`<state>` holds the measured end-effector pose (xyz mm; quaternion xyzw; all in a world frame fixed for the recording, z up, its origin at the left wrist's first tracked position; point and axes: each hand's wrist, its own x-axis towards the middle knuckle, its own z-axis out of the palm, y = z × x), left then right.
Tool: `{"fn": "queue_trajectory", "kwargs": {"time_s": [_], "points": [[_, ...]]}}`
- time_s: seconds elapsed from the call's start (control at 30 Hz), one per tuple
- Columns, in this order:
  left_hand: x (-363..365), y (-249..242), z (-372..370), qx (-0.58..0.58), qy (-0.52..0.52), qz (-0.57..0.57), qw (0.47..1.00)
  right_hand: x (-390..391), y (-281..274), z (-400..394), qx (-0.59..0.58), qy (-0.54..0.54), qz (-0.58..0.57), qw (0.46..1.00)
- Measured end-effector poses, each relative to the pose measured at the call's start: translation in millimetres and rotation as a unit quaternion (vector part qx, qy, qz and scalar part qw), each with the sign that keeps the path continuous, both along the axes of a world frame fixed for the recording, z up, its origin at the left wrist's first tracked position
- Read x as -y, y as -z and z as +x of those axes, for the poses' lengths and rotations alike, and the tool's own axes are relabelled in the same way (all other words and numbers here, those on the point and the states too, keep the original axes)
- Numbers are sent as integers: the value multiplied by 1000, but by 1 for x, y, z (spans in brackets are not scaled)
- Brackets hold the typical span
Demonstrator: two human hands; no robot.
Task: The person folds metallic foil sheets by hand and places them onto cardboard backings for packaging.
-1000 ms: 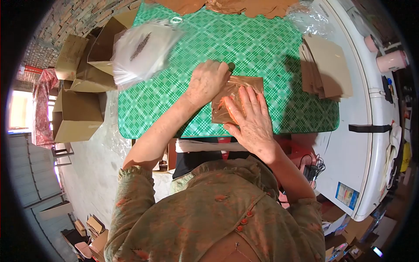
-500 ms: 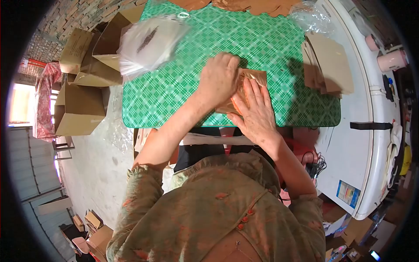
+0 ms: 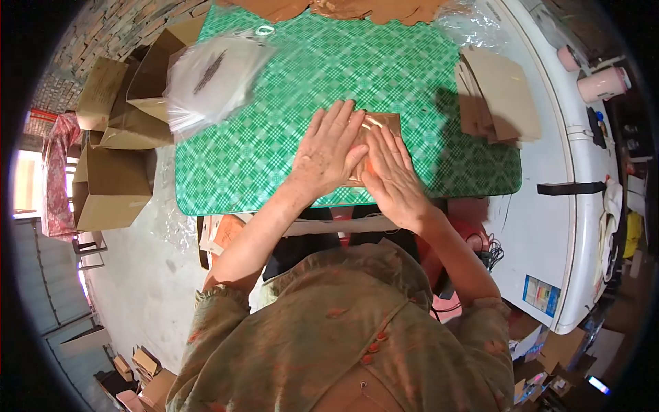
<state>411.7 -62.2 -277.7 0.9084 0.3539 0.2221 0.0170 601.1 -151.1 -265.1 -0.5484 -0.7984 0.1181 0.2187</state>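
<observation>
A brown packet in shiny clear plastic [image 3: 390,122] lies flat near the front edge of the green plaid table [image 3: 233,165]. My left hand [image 3: 327,150] rests flat at its left side, fingers stretched out and pointing away from me. Across the packet's middle and right side lies my right hand [image 3: 392,175], palm down with extended fingers. Both hands cover much of the packet, so its contents are mostly hidden; a patch of orange shows between them.
A stack of clear plastic bags [image 3: 218,79] sits at the table's left. Flat brown cardboard pieces [image 3: 504,96] lie on the right, brown sheets [image 3: 384,9] along the far edge. Open cardboard boxes [image 3: 113,182] stand left of the table, a white appliance [image 3: 535,226] to the right.
My left hand has gone from curled fingers at the packet's upper left to lying flat with fingers extended. The right hand stays flat on the packet. The whole view has shifted slightly.
</observation>
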Motion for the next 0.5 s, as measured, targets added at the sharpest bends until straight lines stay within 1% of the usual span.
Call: {"fn": "queue_trajectory", "kwargs": {"time_s": [0.07, 0.1, 0.2, 0.23, 0.33, 0.5], "points": [[1, 1, 2, -2, -8, 0, 1000, -2, -6, 10, -20, 4, 7, 1000], [2, 0, 2, 2, -10, -6, 1000, -5, -3, 13, -11, 16, 20, 1000], [3, -4, 2, -2, -12, -34, 999, -14, 4, 22, 77, 12, 56, 995], [3, -5, 1, -5, -13, -44, 999, -16, 7, 22, 90, 16, 87, 992], [3, -4, 1, -24, -13, -39, 999, -18, 3, 24, 124, 11, 99, 987], [4, -6, 1, -43, -12, -49, 998, -24, 10, 27, 134, 49, 107, 984]]}}
